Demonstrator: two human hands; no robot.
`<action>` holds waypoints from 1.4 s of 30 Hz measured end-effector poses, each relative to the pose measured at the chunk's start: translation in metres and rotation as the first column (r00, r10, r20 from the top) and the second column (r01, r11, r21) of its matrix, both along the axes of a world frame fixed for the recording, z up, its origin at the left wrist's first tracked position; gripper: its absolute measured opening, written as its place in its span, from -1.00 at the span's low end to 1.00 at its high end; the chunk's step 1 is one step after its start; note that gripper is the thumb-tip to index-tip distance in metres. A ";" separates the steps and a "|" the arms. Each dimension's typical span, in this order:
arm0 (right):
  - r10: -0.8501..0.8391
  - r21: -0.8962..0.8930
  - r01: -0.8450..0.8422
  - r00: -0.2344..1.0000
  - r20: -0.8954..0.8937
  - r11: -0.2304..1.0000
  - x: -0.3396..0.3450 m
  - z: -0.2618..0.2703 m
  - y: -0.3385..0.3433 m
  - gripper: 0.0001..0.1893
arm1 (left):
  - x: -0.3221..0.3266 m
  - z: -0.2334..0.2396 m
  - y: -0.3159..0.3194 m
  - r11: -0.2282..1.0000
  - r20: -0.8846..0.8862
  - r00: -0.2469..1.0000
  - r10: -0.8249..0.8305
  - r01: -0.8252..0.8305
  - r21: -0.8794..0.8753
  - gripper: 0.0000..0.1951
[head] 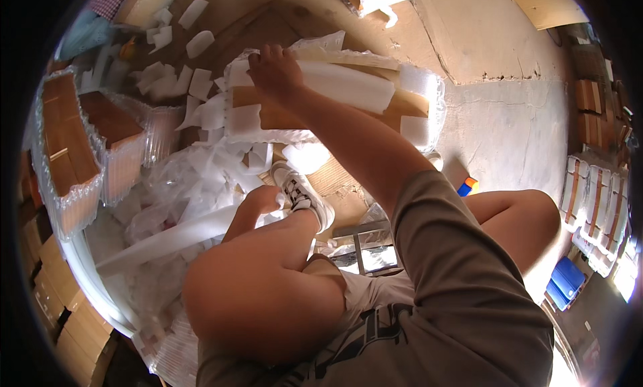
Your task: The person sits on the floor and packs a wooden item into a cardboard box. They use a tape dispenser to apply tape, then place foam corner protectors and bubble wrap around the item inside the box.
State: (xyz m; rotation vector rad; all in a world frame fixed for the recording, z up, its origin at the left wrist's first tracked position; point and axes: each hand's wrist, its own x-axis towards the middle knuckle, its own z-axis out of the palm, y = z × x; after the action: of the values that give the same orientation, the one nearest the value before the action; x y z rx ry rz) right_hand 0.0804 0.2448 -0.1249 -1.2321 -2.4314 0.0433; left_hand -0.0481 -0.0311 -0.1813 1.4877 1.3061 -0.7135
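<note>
My right hand (pixel 277 74) reaches across to the far left part of a flat brown panel (pixel 321 116) lying in front of me. Its fingers bend down onto the white foam there, and their tips are hidden. A long white foam strip (pixel 346 83) lies along the panel, with foam pieces (pixel 415 130) at its corners and clear bubble wrap (pixel 437 103) around its edges. Beside my shoe (pixel 302 195), my left hand (pixel 260 202) is closed on a small white foam piece (pixel 280 199), mostly hidden by the fingers.
Loose foam scraps and clear plastic (pixel 181 178) pile up at left. Bubble-wrapped brown furniture pieces (pixel 68 130) stand beyond them. A blue-and-orange object (pixel 468 186) lies near my right knee. Cardboard boxes (pixel 83 331) are stacked lower left. Part of another person (pixel 93 27) shows at upper left.
</note>
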 end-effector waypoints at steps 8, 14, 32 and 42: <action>0.291 -0.072 -0.296 0.954 -0.070 0.953 0.037 -0.022 0.041 -0.61 | 0.005 -0.004 -0.006 0.998 0.003 1.000 0.014 -0.014 -0.062 -0.52; 0.188 -0.088 -0.314 0.745 -0.640 0.945 0.051 -0.003 0.066 -0.81 | 0.004 -0.003 -0.002 1.000 -0.017 1.000 0.023 -0.023 -0.007 -0.52; -0.189 -0.102 0.166 0.940 -0.285 0.981 0.149 -0.013 -0.024 -0.68 | 0.000 0.000 -0.022 0.995 -0.011 0.995 0.097 -0.097 0.013 -0.32; -0.032 -0.163 -0.043 0.901 -0.432 0.986 0.126 0.041 -0.066 -0.64 | -0.011 0.065 0.028 0.940 0.055 0.972 0.227 -0.234 0.250 -0.23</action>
State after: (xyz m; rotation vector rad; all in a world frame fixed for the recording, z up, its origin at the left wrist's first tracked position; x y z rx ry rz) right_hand 0.2060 0.1784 -0.0838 -1.1392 -2.0703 0.4850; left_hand -0.0591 -0.0033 -0.1160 1.5055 1.5673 -0.3831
